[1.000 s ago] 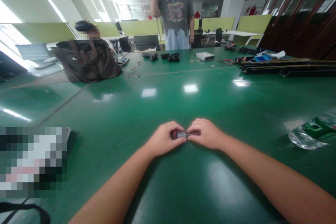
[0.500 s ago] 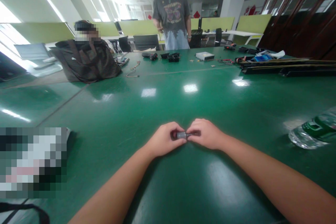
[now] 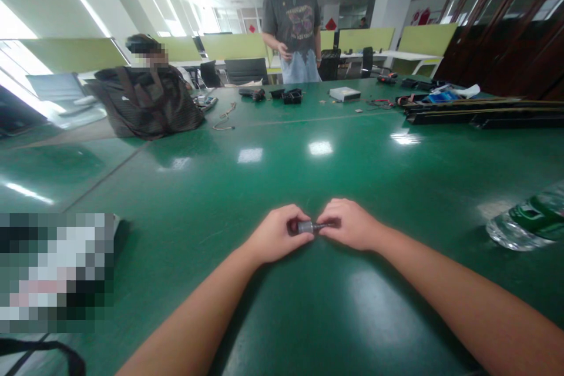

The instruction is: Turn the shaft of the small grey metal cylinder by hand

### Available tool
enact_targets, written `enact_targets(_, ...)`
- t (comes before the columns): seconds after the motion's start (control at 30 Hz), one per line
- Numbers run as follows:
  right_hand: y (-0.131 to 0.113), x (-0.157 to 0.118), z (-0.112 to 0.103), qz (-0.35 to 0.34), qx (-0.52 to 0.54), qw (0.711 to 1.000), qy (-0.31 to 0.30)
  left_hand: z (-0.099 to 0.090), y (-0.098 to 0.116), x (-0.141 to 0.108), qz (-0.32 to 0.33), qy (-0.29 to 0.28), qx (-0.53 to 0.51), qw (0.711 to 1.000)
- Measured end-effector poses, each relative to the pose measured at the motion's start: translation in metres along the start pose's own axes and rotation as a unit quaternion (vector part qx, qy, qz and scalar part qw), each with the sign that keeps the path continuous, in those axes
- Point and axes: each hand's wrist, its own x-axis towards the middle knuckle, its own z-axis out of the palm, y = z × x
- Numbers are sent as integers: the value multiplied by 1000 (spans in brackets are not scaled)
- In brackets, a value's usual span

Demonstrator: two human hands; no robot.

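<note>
A small grey cylinder [image 3: 305, 227] with a thin dark end lies between my two hands, low over the green table [image 3: 282, 182]. My left hand [image 3: 278, 234] curls around its left part, thumb below and fingers above. The fingers of my right hand [image 3: 348, 224] are closed on the thin dark end at the right. What kind of part it is I cannot make out, and both of its ends are partly covered by my fingers.
A water bottle [image 3: 529, 220] lies at the right edge. On the left are a blurred-out box-like item [image 3: 57, 270] and a dark bag [image 3: 150, 100]. Black strips [image 3: 480, 113], a white box [image 3: 344, 94] and a cable [image 3: 225, 118] lie farther back. A person [image 3: 293, 23] stands across the table.
My right hand has shifted slightly to the right, and a little more of the thin dark end shows. The standing person has moved a bit right, with one hand in front of the body.
</note>
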Motion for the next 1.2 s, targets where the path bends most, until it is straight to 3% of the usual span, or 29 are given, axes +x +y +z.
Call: enact_targets(1.2, 4, -6, -20, 33, -14, 999, -34, -1, 0, -1, -9, -3, -17, 1000)
